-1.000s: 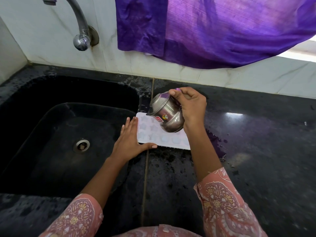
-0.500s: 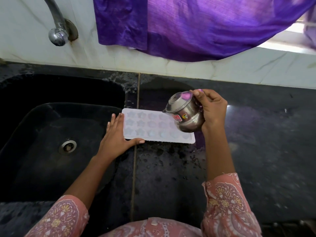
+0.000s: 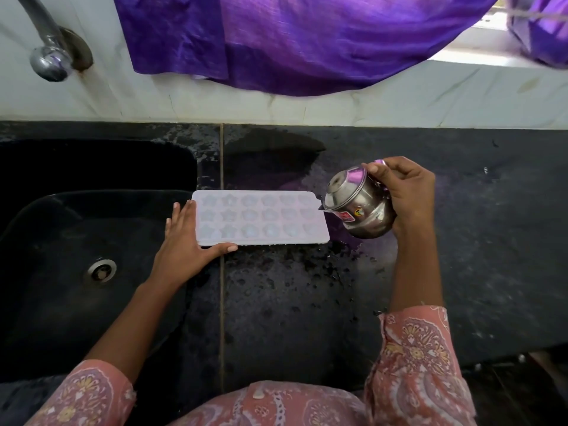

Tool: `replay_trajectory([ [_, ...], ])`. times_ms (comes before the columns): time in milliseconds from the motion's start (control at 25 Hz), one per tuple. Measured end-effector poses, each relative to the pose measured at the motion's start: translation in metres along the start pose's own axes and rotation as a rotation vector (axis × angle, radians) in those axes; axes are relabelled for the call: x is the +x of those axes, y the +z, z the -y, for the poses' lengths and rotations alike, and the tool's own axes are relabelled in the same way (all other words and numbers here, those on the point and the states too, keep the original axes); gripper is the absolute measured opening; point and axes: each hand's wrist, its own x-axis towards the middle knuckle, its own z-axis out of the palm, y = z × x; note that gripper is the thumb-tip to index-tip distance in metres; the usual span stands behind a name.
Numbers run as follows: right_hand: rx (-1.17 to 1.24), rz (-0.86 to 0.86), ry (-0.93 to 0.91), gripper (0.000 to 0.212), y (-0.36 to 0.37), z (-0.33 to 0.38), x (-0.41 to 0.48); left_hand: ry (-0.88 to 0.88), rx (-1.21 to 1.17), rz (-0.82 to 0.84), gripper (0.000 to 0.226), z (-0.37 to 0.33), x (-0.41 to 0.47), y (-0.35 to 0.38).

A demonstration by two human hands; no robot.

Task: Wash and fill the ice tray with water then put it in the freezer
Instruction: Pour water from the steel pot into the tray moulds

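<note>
pot point(image 3: 359, 207) shifted right; left hand point(image 3: 184, 245) steadies tray point(image 3: 261, 218).

Ice tray point(image 3: 261, 218): one is being shown, with eighteen cavities being counted
Steel pot point(image 3: 359, 207): one
Hands: two, left hand point(image 3: 184, 247), right hand point(image 3: 405, 195)
Tap point(image 3: 49, 53): one
Sink point(image 3: 46, 241): one
Purple cloth point(image 3: 307, 41): one

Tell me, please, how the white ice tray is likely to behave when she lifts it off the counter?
The ice tray looks thin and shallow, so it may flex and slop water from its cells. The counter beneath is wet, so it could slide easily; the left hand braces its end. Lifting it level with both hands seems wise.
</note>
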Motion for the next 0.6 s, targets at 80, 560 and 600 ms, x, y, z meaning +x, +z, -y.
replay_trajectory([
  [80,-0.014,0.009,0.003,0.014,-0.0018,-0.0013,0.0004,0.000,-0.001,-0.001,0.126,0.0001,-0.0003,-0.0004],
  [560,-0.075,0.068,-0.037,0.016,-0.0009,-0.0012,-0.0028,0.003,0.003,0.005,0.126,0.0011,-0.0004,-0.0001],
  [600,-0.070,0.066,-0.033,0.016,-0.0006,-0.0010,-0.0029,0.001,0.003,0.006,0.126,0.0010,-0.0005,0.0000],
])
